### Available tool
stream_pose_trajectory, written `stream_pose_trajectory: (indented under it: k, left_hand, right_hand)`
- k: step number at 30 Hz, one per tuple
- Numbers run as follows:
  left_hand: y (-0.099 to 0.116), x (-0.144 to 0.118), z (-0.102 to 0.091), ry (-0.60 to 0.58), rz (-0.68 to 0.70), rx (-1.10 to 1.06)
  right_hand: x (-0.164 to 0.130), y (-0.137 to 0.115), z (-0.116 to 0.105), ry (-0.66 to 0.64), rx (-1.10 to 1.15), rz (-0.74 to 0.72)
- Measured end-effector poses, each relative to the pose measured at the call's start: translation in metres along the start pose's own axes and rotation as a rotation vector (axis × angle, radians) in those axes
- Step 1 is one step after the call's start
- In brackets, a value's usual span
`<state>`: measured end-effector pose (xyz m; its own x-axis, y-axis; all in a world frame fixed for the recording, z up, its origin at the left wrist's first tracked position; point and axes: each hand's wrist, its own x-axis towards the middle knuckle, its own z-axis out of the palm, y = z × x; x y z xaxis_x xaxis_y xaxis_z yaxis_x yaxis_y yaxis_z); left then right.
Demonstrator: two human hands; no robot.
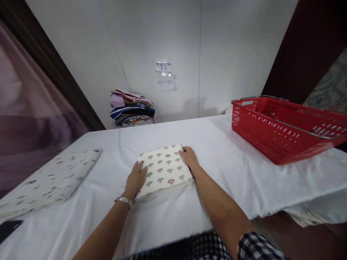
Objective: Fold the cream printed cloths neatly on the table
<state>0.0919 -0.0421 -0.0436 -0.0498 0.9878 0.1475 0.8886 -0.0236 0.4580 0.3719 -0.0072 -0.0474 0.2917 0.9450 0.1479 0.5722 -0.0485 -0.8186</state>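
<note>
A folded cream cloth with a mushroom print point(164, 169) lies flat on the white-covered table point(211, 151), in front of me. My left hand point(136, 178) rests flat against the cloth's left edge, fingers together, a metal watch on the wrist. My right hand point(188, 156) lies on the cloth's far right corner, fingers curled onto the edge. Both hands touch the cloth; neither lifts it.
A red plastic basket point(284, 127) with metal handles stands at the right. A larger folded patterned cloth point(51, 178) lies at the left. A stack of folded fabrics point(132, 108) sits at the back by the wall. A dark object point(8, 228) lies at the near left edge.
</note>
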Motion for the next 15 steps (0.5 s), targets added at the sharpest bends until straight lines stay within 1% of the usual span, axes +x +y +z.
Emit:
stream_pose_trajectory:
  k: [6, 15]
  left_hand:
    - [0.0032, -0.0012, -0.0031, -0.034, -0.024, -0.002]
    - [0.0029, -0.0006, -0.0024, -0.032, -0.011, 0.01]
  right_hand:
    - [0.003, 0.0015, 0.001, -0.035, -0.012, 0.009]
    - [0.0062, 0.003, 0.0029, -0.012, -0.007, 0.045]
